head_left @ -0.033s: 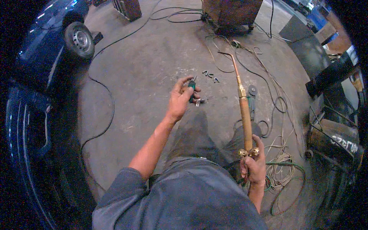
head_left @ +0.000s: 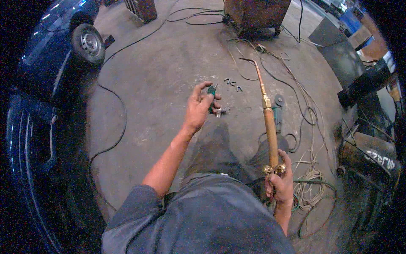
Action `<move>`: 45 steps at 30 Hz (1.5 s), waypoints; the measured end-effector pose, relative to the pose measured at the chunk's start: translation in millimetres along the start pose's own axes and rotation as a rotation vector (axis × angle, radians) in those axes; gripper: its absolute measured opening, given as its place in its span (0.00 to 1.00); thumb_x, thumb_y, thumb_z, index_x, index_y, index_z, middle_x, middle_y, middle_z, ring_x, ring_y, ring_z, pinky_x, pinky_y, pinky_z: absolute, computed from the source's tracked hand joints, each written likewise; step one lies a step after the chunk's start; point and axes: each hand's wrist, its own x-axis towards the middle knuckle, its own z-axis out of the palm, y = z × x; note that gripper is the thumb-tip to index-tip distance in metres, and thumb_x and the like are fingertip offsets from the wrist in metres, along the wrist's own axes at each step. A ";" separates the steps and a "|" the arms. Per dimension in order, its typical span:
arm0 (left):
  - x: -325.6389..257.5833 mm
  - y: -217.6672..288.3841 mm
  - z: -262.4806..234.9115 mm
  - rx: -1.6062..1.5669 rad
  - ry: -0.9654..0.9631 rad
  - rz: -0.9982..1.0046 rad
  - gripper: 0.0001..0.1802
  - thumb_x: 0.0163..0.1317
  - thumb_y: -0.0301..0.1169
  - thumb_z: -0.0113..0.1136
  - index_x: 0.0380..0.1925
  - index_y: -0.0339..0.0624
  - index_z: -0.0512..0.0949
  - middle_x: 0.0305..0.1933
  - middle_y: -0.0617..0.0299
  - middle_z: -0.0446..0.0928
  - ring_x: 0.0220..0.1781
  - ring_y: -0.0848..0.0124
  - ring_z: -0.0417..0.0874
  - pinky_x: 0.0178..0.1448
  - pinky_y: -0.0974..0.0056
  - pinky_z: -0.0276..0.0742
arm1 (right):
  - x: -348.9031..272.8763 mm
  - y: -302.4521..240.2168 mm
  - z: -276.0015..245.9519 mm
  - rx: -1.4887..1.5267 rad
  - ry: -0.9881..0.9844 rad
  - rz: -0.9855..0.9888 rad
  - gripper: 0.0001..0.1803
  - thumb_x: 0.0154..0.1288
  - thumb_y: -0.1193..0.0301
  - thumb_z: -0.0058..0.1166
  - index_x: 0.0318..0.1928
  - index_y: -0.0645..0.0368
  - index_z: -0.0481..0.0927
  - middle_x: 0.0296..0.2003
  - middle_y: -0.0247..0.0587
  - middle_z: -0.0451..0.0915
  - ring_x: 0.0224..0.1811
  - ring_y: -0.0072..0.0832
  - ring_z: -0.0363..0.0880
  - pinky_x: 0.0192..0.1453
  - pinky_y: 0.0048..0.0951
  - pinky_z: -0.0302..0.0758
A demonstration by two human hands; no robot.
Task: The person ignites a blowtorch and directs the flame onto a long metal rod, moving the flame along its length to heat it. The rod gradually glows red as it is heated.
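My left hand [head_left: 198, 108], raised over the floor, is closed around a small green and dark handle [head_left: 211, 98] with a thin metal tip; its exact kind is unclear. Just below those fingers is a small shiny piece with a dark end [head_left: 218, 112]; I cannot tell whether it is held or lies on the floor. My right hand [head_left: 282, 182] grips a brass gas torch [head_left: 271, 131] at its valve end, below the two round knobs. The torch points away from me, and its copper tube bends left at the tip. Three small curved metal pieces [head_left: 233, 84] lie beyond my left hand.
An angle grinder [head_left: 278, 106] lies right of the torch. Coiled hoses [head_left: 311, 188] and cables spread along the right. A blue car [head_left: 46, 76] with a bare wheel [head_left: 88, 43] stands left. A rusty wheeled cabinet [head_left: 256, 17] is ahead; a dark metal cylinder [head_left: 368, 156] lies right.
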 end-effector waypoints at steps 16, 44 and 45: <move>85.7 0.4 10.5 0.532 0.271 0.319 0.19 0.67 0.29 0.56 0.57 0.40 0.73 0.23 0.62 0.78 0.26 0.75 0.76 0.34 0.64 0.73 | 13.0 -4.8 -7.1 -0.035 -0.043 0.059 0.52 0.49 0.68 0.73 0.74 0.51 0.59 0.30 0.41 0.80 0.14 0.20 0.70 0.15 0.22 0.65; 71.5 9.1 9.1 0.431 0.340 0.210 0.20 0.70 0.33 0.56 0.61 0.45 0.70 0.26 0.64 0.78 0.26 0.76 0.78 0.32 0.68 0.74 | 17.7 -19.2 -3.1 -0.153 -0.038 0.103 0.45 0.54 0.73 0.67 0.72 0.53 0.61 0.30 0.39 0.81 0.15 0.18 0.70 0.15 0.20 0.65; 74.7 7.6 9.3 0.430 0.340 0.247 0.20 0.70 0.32 0.56 0.61 0.45 0.70 0.26 0.64 0.78 0.27 0.76 0.78 0.32 0.68 0.74 | 16.5 -21.4 -2.0 -0.157 -0.041 0.101 0.45 0.54 0.73 0.67 0.72 0.53 0.61 0.30 0.39 0.81 0.15 0.18 0.70 0.15 0.20 0.65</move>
